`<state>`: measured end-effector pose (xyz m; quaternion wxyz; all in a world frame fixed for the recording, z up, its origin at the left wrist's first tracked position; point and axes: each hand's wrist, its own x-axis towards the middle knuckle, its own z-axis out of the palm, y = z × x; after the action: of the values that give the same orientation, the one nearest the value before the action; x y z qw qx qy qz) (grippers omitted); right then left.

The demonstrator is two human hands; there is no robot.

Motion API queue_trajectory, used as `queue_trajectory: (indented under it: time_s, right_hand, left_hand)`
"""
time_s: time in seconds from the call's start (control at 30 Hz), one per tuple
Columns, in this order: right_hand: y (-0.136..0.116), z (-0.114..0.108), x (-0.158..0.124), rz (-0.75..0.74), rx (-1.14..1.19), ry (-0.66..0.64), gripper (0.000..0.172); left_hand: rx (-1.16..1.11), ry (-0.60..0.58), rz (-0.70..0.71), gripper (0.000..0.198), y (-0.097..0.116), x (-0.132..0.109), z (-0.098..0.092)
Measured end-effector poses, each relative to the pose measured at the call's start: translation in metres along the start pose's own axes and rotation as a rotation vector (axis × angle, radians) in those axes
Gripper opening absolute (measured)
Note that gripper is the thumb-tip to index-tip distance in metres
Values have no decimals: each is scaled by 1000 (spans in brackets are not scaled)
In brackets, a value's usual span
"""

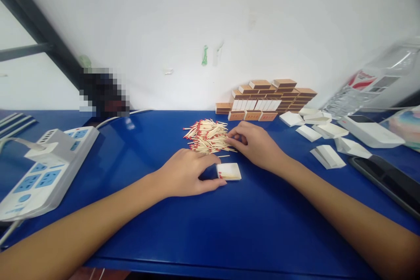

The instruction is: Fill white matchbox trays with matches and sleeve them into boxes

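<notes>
A small white matchbox tray lies on the blue table, with a few red-tipped matches in it. My left hand rests beside it, thumb and forefinger closed on the tray's left end. Just beyond lies a loose pile of matches. My right hand sits at the pile's right edge, fingers curled and pinching at the matches there.
Stacked brown matchboxes stand against the white wall. Several empty white trays lie at the right, with a white case, a dark phone and a plastic bottle. A white-and-blue power strip occupies the left.
</notes>
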<state>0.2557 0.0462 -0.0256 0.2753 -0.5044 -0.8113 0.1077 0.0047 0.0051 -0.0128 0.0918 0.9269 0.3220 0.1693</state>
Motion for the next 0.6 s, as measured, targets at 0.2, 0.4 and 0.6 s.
queue_trajectory:
  time_s: [0.2, 0.4, 0.6]
  right_hand:
    - [6, -6, -5, -71, -89, -35, 16]
    - [8, -12, -7, -119, -122, -39, 17]
    - [-9, -31, -20, -145, 25, -110, 19]
  left_hand:
    - [-8, -5, -18, 37, 1, 1, -2]
    - [-2, 17, -41, 36, -1, 1, -2]
    - [20, 26, -64, 37, -3, 2, -2]
